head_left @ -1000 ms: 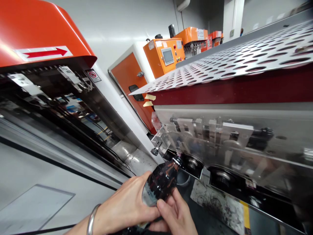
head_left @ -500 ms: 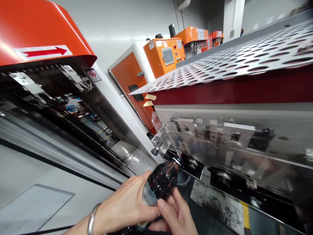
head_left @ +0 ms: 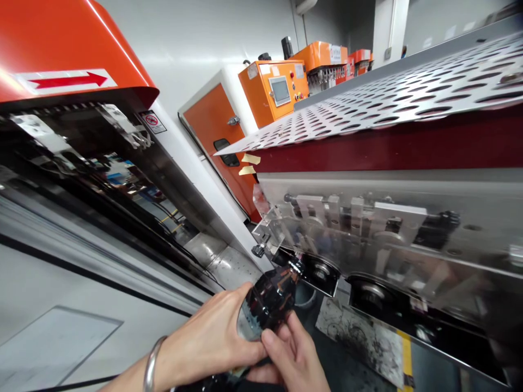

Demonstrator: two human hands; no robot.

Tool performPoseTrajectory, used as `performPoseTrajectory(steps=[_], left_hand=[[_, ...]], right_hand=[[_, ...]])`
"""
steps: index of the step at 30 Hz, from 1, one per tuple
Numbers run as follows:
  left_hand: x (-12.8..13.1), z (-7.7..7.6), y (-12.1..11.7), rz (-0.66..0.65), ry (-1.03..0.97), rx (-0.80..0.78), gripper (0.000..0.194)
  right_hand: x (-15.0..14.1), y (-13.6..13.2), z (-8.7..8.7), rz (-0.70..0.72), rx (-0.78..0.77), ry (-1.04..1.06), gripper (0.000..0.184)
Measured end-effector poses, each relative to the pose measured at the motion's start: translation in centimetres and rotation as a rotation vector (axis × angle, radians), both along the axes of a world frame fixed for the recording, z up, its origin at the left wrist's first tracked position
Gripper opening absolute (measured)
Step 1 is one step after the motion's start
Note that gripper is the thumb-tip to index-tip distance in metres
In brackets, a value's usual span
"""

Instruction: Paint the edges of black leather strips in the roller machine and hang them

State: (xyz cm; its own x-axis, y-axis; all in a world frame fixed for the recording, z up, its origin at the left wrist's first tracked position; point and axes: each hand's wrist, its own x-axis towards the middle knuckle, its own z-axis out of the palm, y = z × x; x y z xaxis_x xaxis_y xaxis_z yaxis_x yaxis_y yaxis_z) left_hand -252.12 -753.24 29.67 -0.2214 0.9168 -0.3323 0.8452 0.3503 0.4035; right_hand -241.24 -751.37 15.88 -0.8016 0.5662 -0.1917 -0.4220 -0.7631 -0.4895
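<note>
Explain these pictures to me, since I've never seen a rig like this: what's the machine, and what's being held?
This is one view from a camera worn on the person's head, looking forward and down, so the scene looks tilted. The left hand, with a metal bangle on its wrist, wraps around a dark bottle. The right hand holds its lower side. The bottle's neck points toward a steel plate with round rollers on an industrial machine. A perforated metal sheet sits above the plate. On the left is an orange hood with a red arrow, and farther back is an orange control box with a screen.
</note>
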Motion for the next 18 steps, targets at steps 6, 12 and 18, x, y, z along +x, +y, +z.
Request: performPoseTrajectory(steps=[6,12,18], left_hand=[[-0.06,-0.05,-0.01,-0.015,-0.007,0.019,0.021],[-0.01,-0.08,-0.08,-0.023,-0.013,0.032,0.022],[0.12,0.02,-0.14,-0.009,-0.006,0.025,0.022]], right_hand=[[-0.17,-0.41,-0.32,-0.025,-0.041,-0.019,0.097],[0.11,-0.15,0.15,0.005,0.005,0.004,0.096],[0.29,0.08,0.55,0.012,0.016,0.018,0.095]])
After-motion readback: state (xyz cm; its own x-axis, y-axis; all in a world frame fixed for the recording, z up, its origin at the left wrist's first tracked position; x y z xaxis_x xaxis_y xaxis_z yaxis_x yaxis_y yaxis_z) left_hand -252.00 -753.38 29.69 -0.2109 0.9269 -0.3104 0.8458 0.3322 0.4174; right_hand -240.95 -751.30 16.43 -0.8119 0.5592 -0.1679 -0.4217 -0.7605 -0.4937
